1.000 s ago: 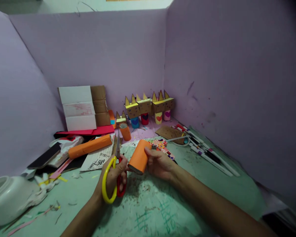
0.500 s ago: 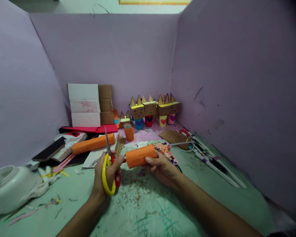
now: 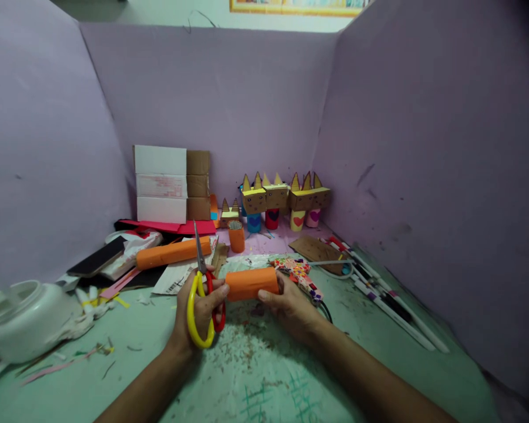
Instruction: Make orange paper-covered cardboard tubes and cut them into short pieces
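White pot (image 3: pixel 30 332) is chopped off by the left edge of the frame. Scissors (image 3: pixel 200 276), yellow and red loops, are gripped in the left fingers (image 3: pixel 216 296), which hide part of the red one. Plain orange tube (image 3: pixel 251 283) is mid-frame, nearly level. Right fingers (image 3: pixel 272 298) grip it, covering its right end; the left ones are right by the other, can't tell if touching.

Orange tube (image 3: pixel 251 284), level, just below frame centre; scissors (image 3: pixel 201 265), yellow-and-red handles, blades upward, left of centre.
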Motion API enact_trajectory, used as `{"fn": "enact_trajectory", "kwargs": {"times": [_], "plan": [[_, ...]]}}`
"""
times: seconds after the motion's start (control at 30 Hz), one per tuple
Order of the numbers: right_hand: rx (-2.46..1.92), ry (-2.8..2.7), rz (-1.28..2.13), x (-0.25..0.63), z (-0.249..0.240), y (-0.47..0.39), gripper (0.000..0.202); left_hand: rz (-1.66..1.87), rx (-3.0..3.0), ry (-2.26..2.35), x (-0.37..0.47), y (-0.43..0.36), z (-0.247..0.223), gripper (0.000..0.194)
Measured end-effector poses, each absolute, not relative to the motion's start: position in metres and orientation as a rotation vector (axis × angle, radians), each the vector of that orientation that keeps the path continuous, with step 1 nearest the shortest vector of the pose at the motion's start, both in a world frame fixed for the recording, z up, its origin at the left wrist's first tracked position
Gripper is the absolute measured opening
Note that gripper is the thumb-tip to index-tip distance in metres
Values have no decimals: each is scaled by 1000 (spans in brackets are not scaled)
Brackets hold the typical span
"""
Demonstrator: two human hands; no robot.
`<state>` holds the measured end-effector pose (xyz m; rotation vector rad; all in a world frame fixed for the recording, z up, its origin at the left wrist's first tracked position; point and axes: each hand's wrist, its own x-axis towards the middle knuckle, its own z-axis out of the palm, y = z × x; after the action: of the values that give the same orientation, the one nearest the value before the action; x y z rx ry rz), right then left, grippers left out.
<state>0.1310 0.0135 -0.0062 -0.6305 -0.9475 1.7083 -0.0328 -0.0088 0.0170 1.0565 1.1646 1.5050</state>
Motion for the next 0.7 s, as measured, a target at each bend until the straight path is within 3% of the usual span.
{"fn": "enact_trajectory", "kwargs": {"times": [0.33,0.57,0.7], "plan": [[-711,-1058,1646,133,-12,13,57,1522,1103,1178,-37,-10,15,44],[-968,-1077,1179,149,-2,19,46,1546,1221,1282,-41,-11,18,41],[-1021,-1016,1317,150,5,15,44,1594,1213,1305,-42,-12,21,37]]}}
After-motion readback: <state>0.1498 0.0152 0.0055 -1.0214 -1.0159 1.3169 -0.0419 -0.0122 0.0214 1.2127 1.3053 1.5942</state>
